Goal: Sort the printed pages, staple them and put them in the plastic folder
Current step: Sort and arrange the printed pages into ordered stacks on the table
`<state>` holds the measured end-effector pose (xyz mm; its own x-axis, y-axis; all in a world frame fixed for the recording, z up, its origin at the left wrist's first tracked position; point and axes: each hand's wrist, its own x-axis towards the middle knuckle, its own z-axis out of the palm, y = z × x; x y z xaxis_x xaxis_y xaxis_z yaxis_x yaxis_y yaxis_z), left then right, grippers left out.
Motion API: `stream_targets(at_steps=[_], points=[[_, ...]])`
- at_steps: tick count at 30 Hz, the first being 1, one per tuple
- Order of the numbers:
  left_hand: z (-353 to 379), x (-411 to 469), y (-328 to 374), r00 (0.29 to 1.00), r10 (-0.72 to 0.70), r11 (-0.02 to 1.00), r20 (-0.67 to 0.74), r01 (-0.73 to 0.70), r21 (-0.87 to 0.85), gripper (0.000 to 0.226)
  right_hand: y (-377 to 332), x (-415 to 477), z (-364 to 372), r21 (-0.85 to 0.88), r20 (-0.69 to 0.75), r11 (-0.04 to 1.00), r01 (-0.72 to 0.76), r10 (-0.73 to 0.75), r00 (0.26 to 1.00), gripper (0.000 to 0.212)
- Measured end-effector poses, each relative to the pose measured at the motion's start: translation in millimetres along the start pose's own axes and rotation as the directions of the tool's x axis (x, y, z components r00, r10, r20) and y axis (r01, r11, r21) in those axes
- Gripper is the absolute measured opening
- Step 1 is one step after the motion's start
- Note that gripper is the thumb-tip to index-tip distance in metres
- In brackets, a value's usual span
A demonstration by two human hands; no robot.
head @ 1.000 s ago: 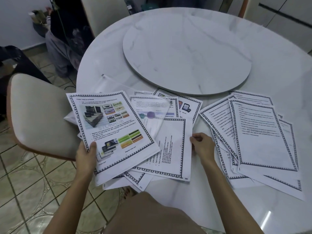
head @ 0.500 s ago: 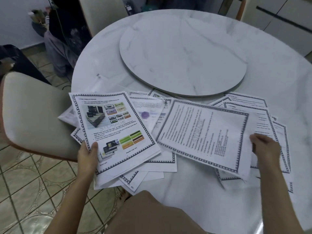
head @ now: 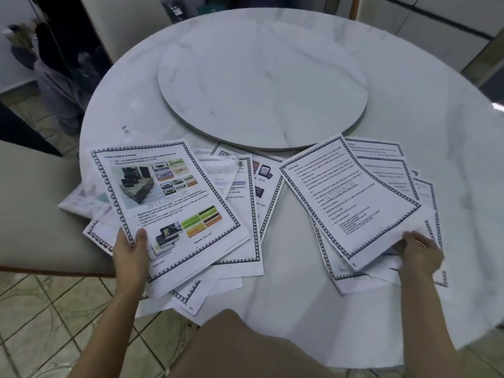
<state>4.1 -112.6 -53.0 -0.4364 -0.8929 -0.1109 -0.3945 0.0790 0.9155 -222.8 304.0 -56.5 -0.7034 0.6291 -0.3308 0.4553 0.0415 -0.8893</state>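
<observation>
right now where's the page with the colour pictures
In the head view the colour page tops the left pile of pages at the near edge of the table, left of the text page, its lower corner held by the left hand.

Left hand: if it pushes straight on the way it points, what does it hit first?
The left hand grips the colour-printed page; straight ahead it would likely first meet the left pile of pages under that sheet, then the turntable. Depth is unclear: it may pass above them.
</observation>
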Motion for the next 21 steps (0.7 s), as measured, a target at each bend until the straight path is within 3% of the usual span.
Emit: stream_targets(at_steps=[3,10,15,18,21], points=[[1.8,0.9,1.5,1.000,0.012,1.000,-0.002,-0.012,0.010,0.032,1.6,-16.6,-6.8,0.008,0.044,1.000,-0.009,0.009,0.999,0.009],[1.0,3.2,0.3,0.999,0.027,0.999,0.017,-0.028,0.042,0.033,24.1,-53.4,-18.3,0.046,0.311,0.988,-0.145,0.124,0.942,0.024],[-1.3,6.1,-1.4,0.999,0.006,0.999,0.033,-0.007,0.032,0.033,37.0,-76.7,-28.9,-0.034,0.304,0.985,-0.171,0.173,0.937,0.027],[-4.6,8.8,-1.5,0.999,0.017,0.999,0.043,-0.018,0.039,0.033,34.4,-97.4,-37.8,-0.210,0.139,0.978,0.012,0.017,0.990,0.028],[-10.3,11.8,0.5,0.999,0.022,0.998,0.043,-0.024,0.060,0.032,20.1,-122.6,-36.6,-0.360,0.027,0.895,0.264,-0.273,0.962,0.024]])
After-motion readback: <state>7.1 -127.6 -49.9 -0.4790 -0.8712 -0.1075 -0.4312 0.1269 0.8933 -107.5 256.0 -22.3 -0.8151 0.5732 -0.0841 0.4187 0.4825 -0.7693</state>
